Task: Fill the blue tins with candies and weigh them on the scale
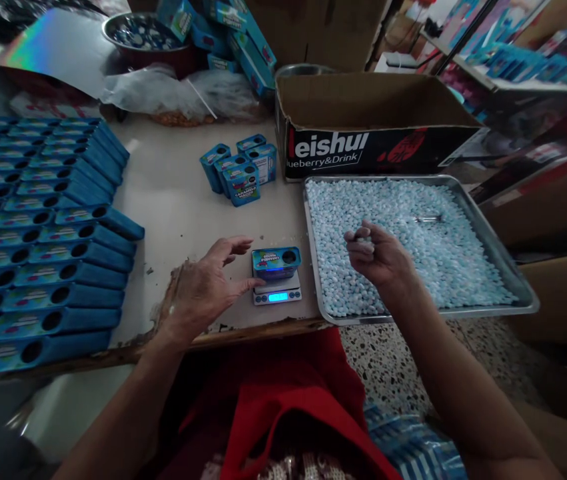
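Observation:
A blue candy box (276, 262) rests on a small digital scale (278, 296) whose display glows blue. My left hand (208, 283) is just left of the scale, with thumb and fingers spread apart and nothing between them. Its thumb reaches close to the scale's edge; I cannot tell whether it touches. Over the metal tray (527, 297) of small pale blue and white candies (348, 200), my right hand (376, 253) is closed, fingers curled and whitish at the tips. What it holds, if anything, is hidden. A clear scoop-like piece (427, 219) lies among the candies.
Rows of blue boxes (63, 267) fill the table's left side. Several more boxes (243, 183) stand beyond the scale. An open cardboard box (378, 147) sits behind the tray. Plastic bags (178, 97) and a bowl (148, 40) are at the back left.

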Demonstrator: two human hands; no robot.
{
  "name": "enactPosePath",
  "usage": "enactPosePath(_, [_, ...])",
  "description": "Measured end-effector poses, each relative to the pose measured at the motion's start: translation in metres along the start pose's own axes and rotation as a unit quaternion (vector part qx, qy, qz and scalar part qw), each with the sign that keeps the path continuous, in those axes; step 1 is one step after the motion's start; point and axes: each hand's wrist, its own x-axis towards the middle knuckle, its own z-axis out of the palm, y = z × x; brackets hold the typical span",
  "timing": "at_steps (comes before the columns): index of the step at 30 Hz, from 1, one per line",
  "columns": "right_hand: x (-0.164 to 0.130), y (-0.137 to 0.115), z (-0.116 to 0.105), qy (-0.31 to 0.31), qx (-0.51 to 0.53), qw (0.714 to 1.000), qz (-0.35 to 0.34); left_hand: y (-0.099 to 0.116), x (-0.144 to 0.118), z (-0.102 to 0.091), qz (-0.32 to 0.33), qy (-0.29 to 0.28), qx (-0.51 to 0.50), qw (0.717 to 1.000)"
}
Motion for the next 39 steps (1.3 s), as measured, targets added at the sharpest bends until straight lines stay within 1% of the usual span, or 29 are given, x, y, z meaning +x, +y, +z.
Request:
enactPosePath(3, [0.002, -0.004, 0.006, -0.006, 0.008, 1.0, -0.023, 0.006, -0.001, 0.0, -0.014, -0.008, 0.014, 1.0])
enactPosePath(6, [0.002, -0.003, 0.01, -0.022, -0.019, 0.998, -0.054, 0.013, 0.0, 0.004, -0.025, -0.014, 0.012, 1.0])
enactPosePath(8, [0.003, 0.0, 0.015, -0.036, -0.059, 0.994, -0.087, 0.017, 0.003, 0.01, -0.033, -0.02, -0.007, 0.999])
enactPosePath(11, [0.004, 0.005, 0.026, -0.051, -0.119, 0.981, -0.142, 0.022, 0.011, 0.022, -0.045, -0.029, -0.066, 0.996])
enactPosePath(13, [0.003, 0.004, 0.036, -0.063, -0.142, 0.971, -0.179, 0.028, 0.019, 0.032, -0.026, -0.023, -0.091, 0.995])
enactPosePath(17, [-0.003, -0.004, 0.058, -0.071, -0.132, 0.956, -0.254, 0.049, 0.041, 0.049, 0.071, 0.002, -0.05, 0.996])
enactPosePath(19, [-0.007, -0.008, 0.067, -0.054, -0.11, 0.95, -0.287, 0.062, 0.051, 0.056, 0.09, 0.007, -0.036, 0.995])
enactPosePath(22, [-0.01, -0.007, 0.073, -0.003, -0.103, 0.937, -0.333, 0.078, 0.059, 0.065, 0.085, 0.002, -0.039, 0.996])
enactPosePath(25, [-0.011, -0.001, 0.068, 0.041, -0.139, 0.918, -0.369, 0.085, 0.06, 0.074, 0.08, -0.013, -0.056, 0.995])
enactPosePath(28, [-0.01, 0.004, 0.059, 0.058, -0.158, 0.901, -0.399, 0.087, 0.059, 0.081, 0.081, -0.024, -0.08, 0.993])
enactPosePath(31, [-0.01, 0.005, 0.054, 0.07, -0.163, 0.895, -0.409, 0.086, 0.061, 0.087, 0.081, -0.027, -0.095, 0.992])
enactPosePath(33, [-0.009, 0.004, 0.051, 0.065, -0.16, 0.896, -0.409, 0.086, 0.063, 0.091, 0.08, -0.024, -0.096, 0.992])
enactPosePath(35, [-0.008, -0.001, 0.045, 0.045, -0.134, 0.899, -0.414, 0.085, 0.066, 0.095, 0.083, -0.017, -0.1, 0.991])
enactPosePath(37, [-0.006, -0.01, 0.033, 0.015, -0.091, 0.905, -0.416, 0.082, 0.068, 0.096, 0.082, -0.017, -0.122, 0.989])
enactPosePath(39, [-0.003, -0.02, 0.016, -0.005, -0.057, 0.914, -0.402, 0.076, 0.067, 0.093, 0.066, -0.028, -0.168, 0.983])
